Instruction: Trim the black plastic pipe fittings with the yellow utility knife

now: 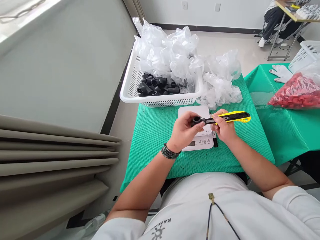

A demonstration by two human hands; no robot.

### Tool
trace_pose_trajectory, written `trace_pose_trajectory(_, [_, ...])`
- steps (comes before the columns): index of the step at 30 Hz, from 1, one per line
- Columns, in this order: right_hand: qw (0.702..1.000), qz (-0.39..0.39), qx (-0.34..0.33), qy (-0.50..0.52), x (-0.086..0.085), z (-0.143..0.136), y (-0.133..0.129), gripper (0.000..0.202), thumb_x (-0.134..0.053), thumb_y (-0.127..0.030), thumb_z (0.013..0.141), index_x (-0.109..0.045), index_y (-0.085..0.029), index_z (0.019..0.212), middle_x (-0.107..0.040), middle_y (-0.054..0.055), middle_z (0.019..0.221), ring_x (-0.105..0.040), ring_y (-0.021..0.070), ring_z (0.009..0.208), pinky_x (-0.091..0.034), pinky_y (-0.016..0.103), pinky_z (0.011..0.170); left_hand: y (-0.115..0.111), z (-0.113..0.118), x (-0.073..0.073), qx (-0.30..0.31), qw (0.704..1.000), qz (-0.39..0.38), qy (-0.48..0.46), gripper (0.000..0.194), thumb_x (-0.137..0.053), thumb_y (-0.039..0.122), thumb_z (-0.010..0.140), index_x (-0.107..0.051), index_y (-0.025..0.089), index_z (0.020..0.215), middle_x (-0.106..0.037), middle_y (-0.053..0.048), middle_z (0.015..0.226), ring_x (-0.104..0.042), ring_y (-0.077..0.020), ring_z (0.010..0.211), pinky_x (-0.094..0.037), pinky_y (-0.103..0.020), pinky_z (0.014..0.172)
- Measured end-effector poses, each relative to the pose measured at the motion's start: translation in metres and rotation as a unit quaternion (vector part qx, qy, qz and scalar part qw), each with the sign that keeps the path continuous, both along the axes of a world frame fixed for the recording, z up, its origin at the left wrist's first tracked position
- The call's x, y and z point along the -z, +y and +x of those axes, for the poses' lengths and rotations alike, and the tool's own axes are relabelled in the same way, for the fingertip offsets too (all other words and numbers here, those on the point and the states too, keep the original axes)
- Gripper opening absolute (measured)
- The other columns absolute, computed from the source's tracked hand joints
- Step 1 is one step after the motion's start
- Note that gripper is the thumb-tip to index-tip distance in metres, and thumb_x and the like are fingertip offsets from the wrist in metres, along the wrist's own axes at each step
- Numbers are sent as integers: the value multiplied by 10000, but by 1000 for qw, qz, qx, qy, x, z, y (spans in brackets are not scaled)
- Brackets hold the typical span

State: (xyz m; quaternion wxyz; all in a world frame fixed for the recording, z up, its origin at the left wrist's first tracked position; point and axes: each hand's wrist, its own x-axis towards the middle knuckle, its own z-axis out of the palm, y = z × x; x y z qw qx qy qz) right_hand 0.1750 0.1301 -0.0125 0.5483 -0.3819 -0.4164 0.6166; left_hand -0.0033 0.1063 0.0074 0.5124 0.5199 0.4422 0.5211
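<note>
My left hand (184, 130) grips a small black pipe fitting (196, 120) with a round opening. My right hand (223, 128) is closed round a yellow and black utility knife (232, 117), whose extended blade end points left and meets the fitting. Both hands are above a white digital scale (197, 145). A black marker (215, 140) lies along the scale's right edge, partly hidden by my right hand. Behind the scale, a white plastic basket (160, 100) holds several black fittings (156, 85) and clear plastic bags (162, 50).
More clear bags (221, 83) lie right of the basket on the green-covered table (150, 140). Another green table (287, 130) at the right bears a bag of red parts (297, 91), white gloves (282, 72) and a white basket (303, 55). A seated person (271, 21) is at the back right.
</note>
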Motion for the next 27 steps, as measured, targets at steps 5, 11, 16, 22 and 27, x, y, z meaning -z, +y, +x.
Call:
trace_pose_trajectory(5, [999,-4,-2,-35,2,3,-2,415,-927,-484,699,-590,-253,767,-534,-90,530,-469,90,436,-339,237,450,2,-6,-9,68,968,-184,-159,506,-974,522,649,-683,154,839,-592,57,589,-357,-20,391,-458,-217,411])
trace_pose_trajectory(11, [994,-9,81,72,-15,14,8,382,-826,-502,769,-522,-270,763,-362,-124,441,-332,84,373,-294,255,433,2,-10,-13,50,981,-139,-128,430,-915,510,734,-735,152,889,-727,-32,749,-509,-61,466,-430,-218,430])
trace_pose_trajectory(16, [987,-52,136,69,-11,21,24,392,-865,-388,710,-501,-273,795,-263,-152,434,-261,74,369,-221,246,416,3,-2,2,-123,989,-19,-84,310,-873,413,791,-694,201,929,-735,-29,904,-600,-85,615,-512,-234,560])
trace_pose_trajectory(22, [993,-58,99,19,-9,9,18,488,-964,-430,629,-559,-271,850,-339,-157,473,-283,59,379,-222,234,414,1,7,12,-211,964,158,22,266,-848,379,841,-694,224,993,-719,-80,1113,-704,-229,1092,-627,-380,917])
trace_pose_trajectory(27, [993,-37,109,12,-11,7,14,528,-998,-416,626,-568,-266,893,-417,-138,578,-318,37,410,-258,236,420,7,-3,21,-266,953,142,-18,352,-849,476,868,-686,254,1087,-693,-54,1118,-711,-209,1031,-652,-345,842])
